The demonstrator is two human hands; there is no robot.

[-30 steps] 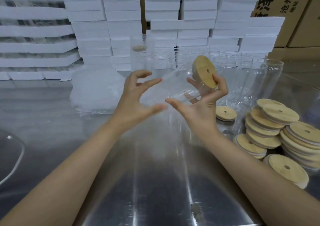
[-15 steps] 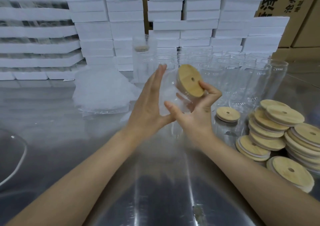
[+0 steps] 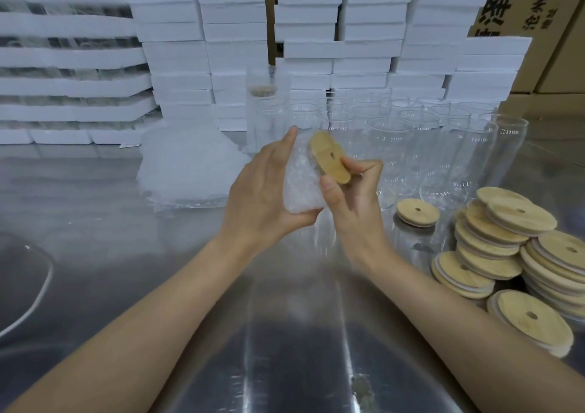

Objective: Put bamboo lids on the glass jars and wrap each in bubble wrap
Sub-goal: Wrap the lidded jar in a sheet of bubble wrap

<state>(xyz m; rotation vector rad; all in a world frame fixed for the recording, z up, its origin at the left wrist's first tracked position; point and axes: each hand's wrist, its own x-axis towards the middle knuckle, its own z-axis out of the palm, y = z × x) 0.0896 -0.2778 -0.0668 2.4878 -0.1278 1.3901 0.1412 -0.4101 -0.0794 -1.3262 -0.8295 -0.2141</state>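
Left hand (image 3: 259, 194) clasps wrap (image 3: 299, 191) round one jar (image 3: 308, 159), right hand (image 3: 357, 203) pinches its lid (image 3: 329, 157); bare jars (image 3: 392, 137) at 1 o'clock and lids (image 3: 506, 219) at 4 o'clock wait.

Count for you: one wrapped jar (image 3: 300, 187) between your left hand (image 3: 259, 191) and right hand (image 3: 354, 213), one lid (image 3: 329, 157) on it. One back wrapped jar (image 3: 264, 111), possibly two stacked, can't tell. Bare glass jars (image 3: 392, 146): a dozen at least, glass overlaps, no exact figure. Loose lids: one single lid (image 3: 418, 212), one front lid (image 3: 531, 317), lid heaps (image 3: 506, 222) fifteen-plus. One bubble wrap pile (image 3: 190, 165). White boxes (image 3: 234, 54): dozens. Cardboard cartons (image 3: 557, 32): two at least.
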